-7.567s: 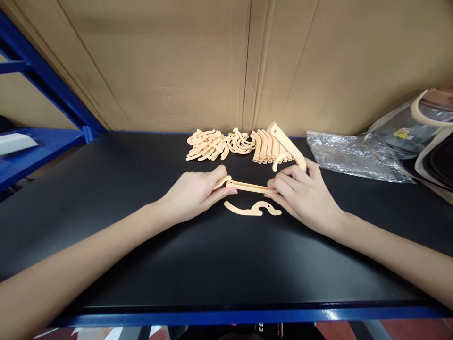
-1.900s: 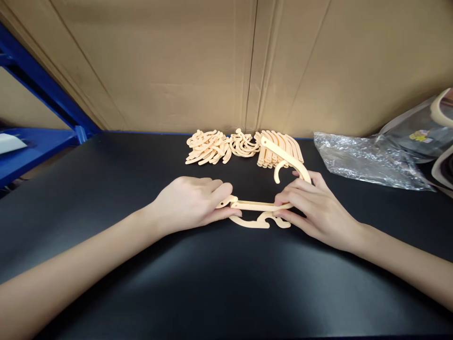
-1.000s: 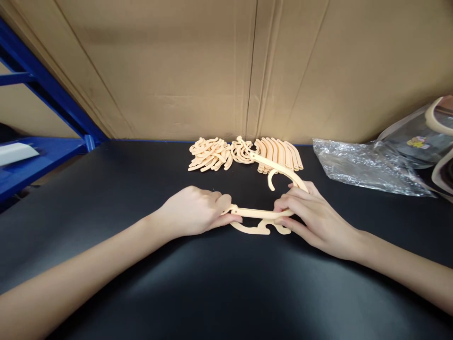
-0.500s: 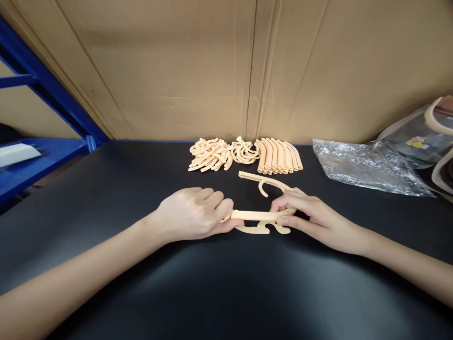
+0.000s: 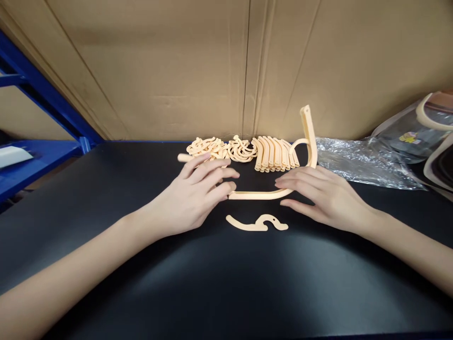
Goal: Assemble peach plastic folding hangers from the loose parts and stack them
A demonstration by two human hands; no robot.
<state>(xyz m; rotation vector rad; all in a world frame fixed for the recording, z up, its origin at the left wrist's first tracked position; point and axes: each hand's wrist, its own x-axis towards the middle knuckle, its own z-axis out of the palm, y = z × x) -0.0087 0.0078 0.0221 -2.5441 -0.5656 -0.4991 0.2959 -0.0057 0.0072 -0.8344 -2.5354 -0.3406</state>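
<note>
Pale curved frame [image 5: 255, 195], centre of the frame of view: lower arm level between the two hands, other arm rising upper right, small hook off its inner side. Left hand [image 5: 191, 193]: fingers spread, tips at the lower arm's left end; grip hidden, cannot tell. Right hand [image 5: 314, 191]: fingers over the bend, thumb apart; cannot tell whether they grip. Step in hand, my reading: positioning the frame. Next move would call for steadying bend and end together. Loose hooked piece [image 5: 249, 227] just below. Behind: two jumbled piles, then a row of curved arms [image 5: 276, 156]. Worktop [image 5: 226, 288] black.
</note>
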